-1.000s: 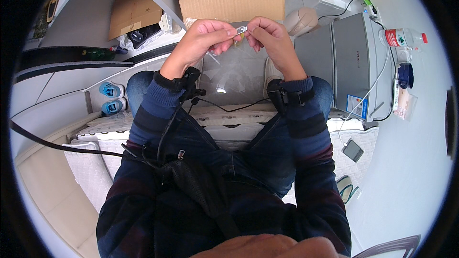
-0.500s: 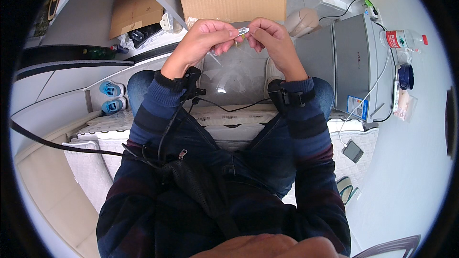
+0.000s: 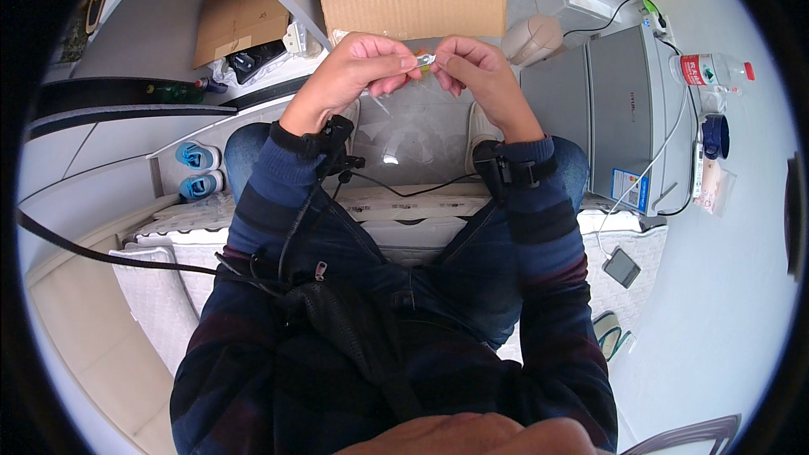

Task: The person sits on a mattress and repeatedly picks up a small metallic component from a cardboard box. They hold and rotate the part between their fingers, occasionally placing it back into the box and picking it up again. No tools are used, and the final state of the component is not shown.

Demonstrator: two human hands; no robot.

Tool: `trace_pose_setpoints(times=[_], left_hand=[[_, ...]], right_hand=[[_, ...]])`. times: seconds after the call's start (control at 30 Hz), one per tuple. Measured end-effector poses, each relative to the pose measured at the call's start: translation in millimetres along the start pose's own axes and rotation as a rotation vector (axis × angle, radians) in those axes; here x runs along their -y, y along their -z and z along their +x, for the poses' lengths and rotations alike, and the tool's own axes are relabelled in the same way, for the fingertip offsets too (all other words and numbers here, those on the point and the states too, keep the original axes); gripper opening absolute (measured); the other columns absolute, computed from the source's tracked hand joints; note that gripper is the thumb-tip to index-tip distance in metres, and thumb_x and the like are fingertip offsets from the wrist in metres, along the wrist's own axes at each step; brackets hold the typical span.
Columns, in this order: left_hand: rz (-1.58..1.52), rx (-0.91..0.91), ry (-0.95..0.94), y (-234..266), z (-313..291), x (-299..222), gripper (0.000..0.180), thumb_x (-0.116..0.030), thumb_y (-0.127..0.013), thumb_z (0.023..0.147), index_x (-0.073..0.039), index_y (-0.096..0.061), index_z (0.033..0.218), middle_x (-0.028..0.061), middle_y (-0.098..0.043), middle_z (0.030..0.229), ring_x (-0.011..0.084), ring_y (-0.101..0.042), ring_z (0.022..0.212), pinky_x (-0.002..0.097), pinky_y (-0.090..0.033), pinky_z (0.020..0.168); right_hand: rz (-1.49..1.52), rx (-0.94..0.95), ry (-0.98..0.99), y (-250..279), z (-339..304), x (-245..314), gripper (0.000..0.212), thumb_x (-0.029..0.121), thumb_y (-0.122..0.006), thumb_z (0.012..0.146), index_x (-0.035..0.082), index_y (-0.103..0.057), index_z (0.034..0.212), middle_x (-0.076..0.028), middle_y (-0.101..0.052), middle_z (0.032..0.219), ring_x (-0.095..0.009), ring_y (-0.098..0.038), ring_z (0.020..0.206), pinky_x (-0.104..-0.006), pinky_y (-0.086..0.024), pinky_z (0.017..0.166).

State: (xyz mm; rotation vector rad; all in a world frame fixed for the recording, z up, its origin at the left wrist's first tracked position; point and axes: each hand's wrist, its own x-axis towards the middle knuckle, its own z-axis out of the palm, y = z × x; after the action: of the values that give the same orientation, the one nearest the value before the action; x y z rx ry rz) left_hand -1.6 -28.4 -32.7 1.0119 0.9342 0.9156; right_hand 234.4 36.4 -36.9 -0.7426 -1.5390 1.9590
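Small silvery piece (image 3: 424, 61) lies between the two hands (image 3: 364, 67) (image 3: 482, 72), pinched by both.

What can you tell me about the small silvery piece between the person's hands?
The small silvery piece is slim and shiny, looking like metal or glossy plastic; its exact kind is too small to tell. It is held up off the floor, slanting slightly upward to the right. The left hand pinches its left end, partly covering it, and the right hand pinches at its right end. Yellow-green shows just below; whether that belongs to it is unclear.
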Motion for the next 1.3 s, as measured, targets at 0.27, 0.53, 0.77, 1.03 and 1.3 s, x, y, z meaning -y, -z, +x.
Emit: trace_pose_setpoints(times=[0.27,0.53,0.77,1.03,1.3], left_hand=[[0.018,0.072,-0.011,7,0,2,0.025,-0.020,-0.067,0.104,0.004,-0.075,0.102,-0.0015,-0.063,0.068,0.0030,-0.048,0.054,0.0192,-0.039,0.055],[0.021,0.040,0.038,5,2,3,0.026,-0.023,-0.068,0.103,0.001,-0.077,0.101,-0.0008,-0.065,0.069,0.0045,-0.053,0.058,0.0194,-0.040,0.055],[0.015,0.032,0.041,4,1,2,0.026,-0.023,-0.069,0.102,0.000,-0.078,0.100,0.0001,-0.066,0.068,0.0059,-0.056,0.059,0.0205,-0.039,0.054],[0.014,0.077,0.025,12,2,7,0.024,-0.019,-0.068,0.102,0.003,-0.076,0.102,0.0011,-0.070,0.076,0.0041,-0.051,0.057,0.0190,-0.041,0.056],[0.031,0.069,0.026,11,-2,2,0.021,-0.017,-0.071,0.100,0.004,-0.075,0.101,0.0019,-0.072,0.080,0.0027,-0.051,0.056,0.0196,-0.037,0.050]], right_hand=[[-0.036,0.112,-0.032,4,0,2,0.017,0.018,-0.060,0.106,0.007,-0.069,0.096,0.004,-0.063,0.078,-0.004,-0.055,0.070,-0.0206,-0.041,0.062],[-0.031,0.084,-0.034,4,0,2,0.017,0.017,-0.059,0.106,0.007,-0.070,0.096,0.004,-0.063,0.078,-0.004,-0.056,0.070,-0.0205,-0.042,0.062],[-0.018,0.058,-0.042,2,0,0,0.017,0.017,-0.060,0.106,0.007,-0.070,0.096,0.004,-0.063,0.079,-0.004,-0.056,0.071,-0.0203,-0.042,0.062],[-0.049,0.130,-0.059,6,1,-1,0.018,0.018,-0.059,0.106,0.008,-0.069,0.096,0.005,-0.062,0.078,-0.003,-0.055,0.069,-0.0202,-0.041,0.061],[-0.066,0.166,-0.074,5,-1,-2,0.014,0.016,-0.060,0.103,0.007,-0.069,0.096,0.004,-0.063,0.077,-0.003,-0.054,0.067,-0.0204,-0.040,0.061]])
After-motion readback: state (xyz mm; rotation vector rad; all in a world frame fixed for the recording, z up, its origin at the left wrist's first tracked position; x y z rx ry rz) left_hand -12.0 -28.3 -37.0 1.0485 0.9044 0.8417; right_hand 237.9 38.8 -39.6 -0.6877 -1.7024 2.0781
